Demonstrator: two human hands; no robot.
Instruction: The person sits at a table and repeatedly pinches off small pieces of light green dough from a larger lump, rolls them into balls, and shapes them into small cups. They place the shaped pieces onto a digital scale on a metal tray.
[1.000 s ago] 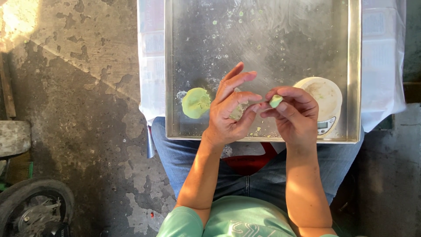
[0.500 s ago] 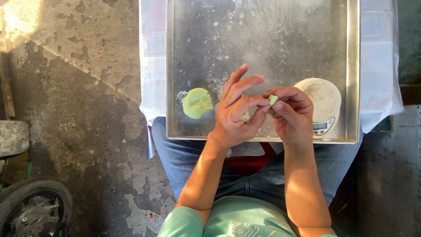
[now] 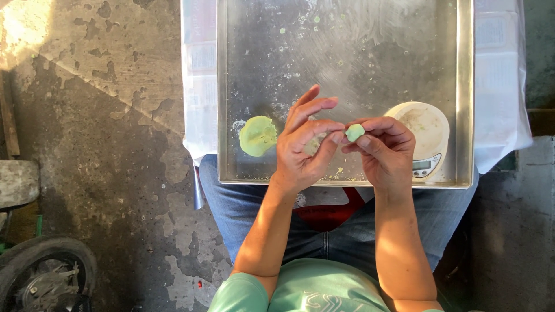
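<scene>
Obs., left to right. One wheel (image 3: 43, 277), lower left on the stained concrete floor (image 3: 104, 144), well apart from my work. One flat metal tray (image 3: 465, 86) across my lap, resting on a white sheet (image 3: 199, 75) whose edges show on both sides.

On the tray, one flattened green dough disc (image 3: 258, 136), roughly round, no clear long axis. It lies just to the left of my left hand (image 3: 303, 147), near it but not touching as far as I can see. My left hand is the nearer of the two to this disc.

My left hand: fingers spread and raised, index and middle extended up and to the right, thumb curling toward the small piece. Not closed on anything that I can make out; its fingertips meet the small piece at most lightly.

One small green dough ball (image 3: 354, 132), held above the tray between the two hands, directly right of my left fingertips. My right hand (image 3: 384, 150) is pinched on it, thumb and forefingers closed around its right side.

One round white kitchen scale (image 3: 425, 130), on the tray just right of my right hand, partly covered by it; its display faces me.

Count: dough pieces two (one disc, one ball); scale one; tray one.
</scene>
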